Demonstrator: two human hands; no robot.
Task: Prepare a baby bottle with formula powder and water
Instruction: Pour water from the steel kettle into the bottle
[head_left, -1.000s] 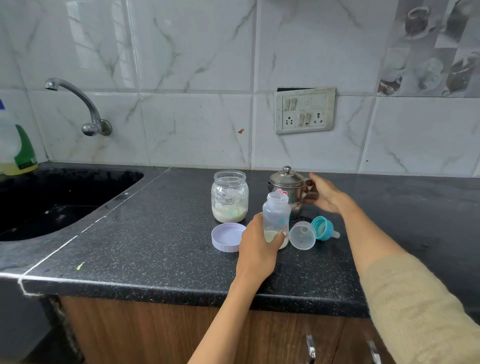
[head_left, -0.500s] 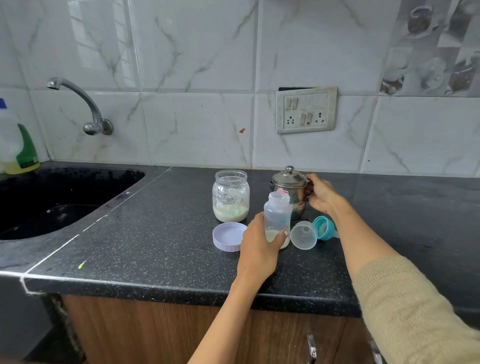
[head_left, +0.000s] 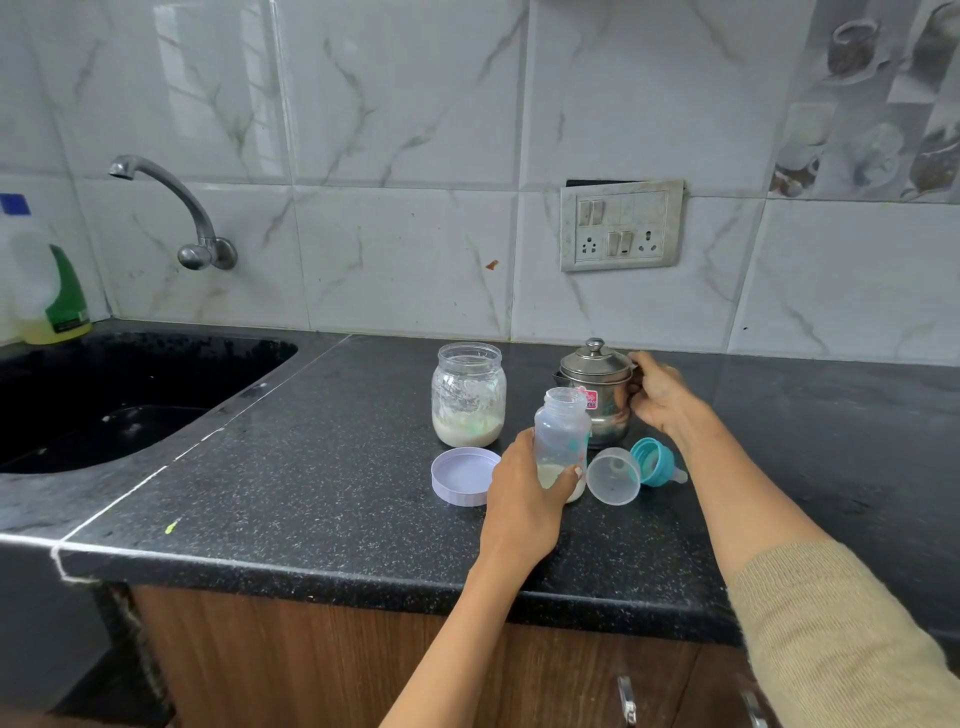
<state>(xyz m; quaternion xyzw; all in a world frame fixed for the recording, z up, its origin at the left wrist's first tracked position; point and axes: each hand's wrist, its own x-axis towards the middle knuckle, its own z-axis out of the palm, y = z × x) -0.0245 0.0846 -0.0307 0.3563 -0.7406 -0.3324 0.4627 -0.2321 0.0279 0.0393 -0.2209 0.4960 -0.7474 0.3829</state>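
Baby bottle (head_left: 562, 436) stood uncapped, powder inside — left hand (head_left: 522, 493) wrapped round it, right hand (head_left: 657, 397) clasping the steel kettle (head_left: 597, 387) by its handle.

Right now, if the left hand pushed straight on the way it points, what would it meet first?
The left hand already wraps the bottle; straight beyond that stands the steel pot, probably next, though the gap between them is unclear.

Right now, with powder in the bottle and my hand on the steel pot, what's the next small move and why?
Probably lift the steel pot with the right hand and tip it over the open baby bottle. The left hand already steadies the bottle, which holds powder at the bottom but no water.
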